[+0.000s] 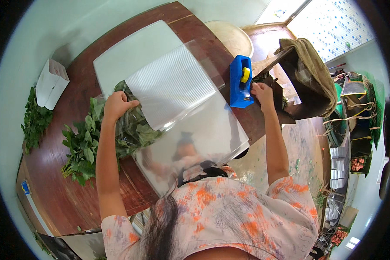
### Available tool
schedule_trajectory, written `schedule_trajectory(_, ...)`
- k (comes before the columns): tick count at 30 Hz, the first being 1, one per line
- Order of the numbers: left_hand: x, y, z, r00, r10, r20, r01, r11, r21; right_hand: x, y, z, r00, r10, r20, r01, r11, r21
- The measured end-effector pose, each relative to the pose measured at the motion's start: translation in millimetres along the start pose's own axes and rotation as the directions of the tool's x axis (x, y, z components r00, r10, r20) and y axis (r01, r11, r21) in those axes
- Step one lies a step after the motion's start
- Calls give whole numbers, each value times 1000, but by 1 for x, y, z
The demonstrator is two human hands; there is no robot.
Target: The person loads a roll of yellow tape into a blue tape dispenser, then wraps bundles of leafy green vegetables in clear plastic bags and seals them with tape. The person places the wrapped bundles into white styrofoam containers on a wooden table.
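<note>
My left hand (118, 105) grips the near-left part of a bunch of green leafy stems (136, 128) that lies partly in clear plastic film. Its thumb points right, across the film. A stack of clear, finely striped plastic sleeves (174, 84) lies beside it, over a shiny pale sheet (188, 130). To the right stands a blue tape dispenser (240, 81) with a yellow-cored roll (245, 74). My right hand (262, 92) is at the dispenser's right side, fingertips pinched together. Whether a piece of tape is between them is too small to tell.
More loose leafy stems (81, 146) lie on the red-brown wooden table (65, 201). Another bunch (35, 123) lies by a white box (53, 84) at the left wall. A dark bin (312, 97) draped with brown cloth (315, 61) stands right of the dispenser.
</note>
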State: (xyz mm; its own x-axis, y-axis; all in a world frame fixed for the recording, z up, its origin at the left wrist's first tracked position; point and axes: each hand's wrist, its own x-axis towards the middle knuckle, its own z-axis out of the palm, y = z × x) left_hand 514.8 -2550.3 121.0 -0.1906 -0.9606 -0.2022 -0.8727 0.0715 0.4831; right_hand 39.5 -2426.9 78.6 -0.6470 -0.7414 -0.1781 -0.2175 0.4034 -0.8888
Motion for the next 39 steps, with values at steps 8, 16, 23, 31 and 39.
schedule_trajectory(8, 9, -4, 5, 999, 23, 34, -22, 998, -51, -11, -20, 6, 983, 49, 177, -73, 989, 131)
schedule_trajectory(16, 8, -11, 6, 999, 49, 8, -48, 995, -84, -106, 28, 8, 991, 73, 115, -97, 970, 221)
schedule_trajectory(23, 7, -14, 7, 998, 64, 8, -62, 987, -149, -103, 85, -21, 981, 40, 192, 26, 943, -332)
schedule_trajectory(31, 7, -18, 5, 998, 1, 57, 0, 1000, -24, -116, -162, 38, 713, -306, 632, 570, 777, -267)
schedule_trajectory(39, 4, -13, 7, 998, 49, 38, -46, 996, -72, -90, -231, 246, -17, 92, 996, 1000, -7, 18)
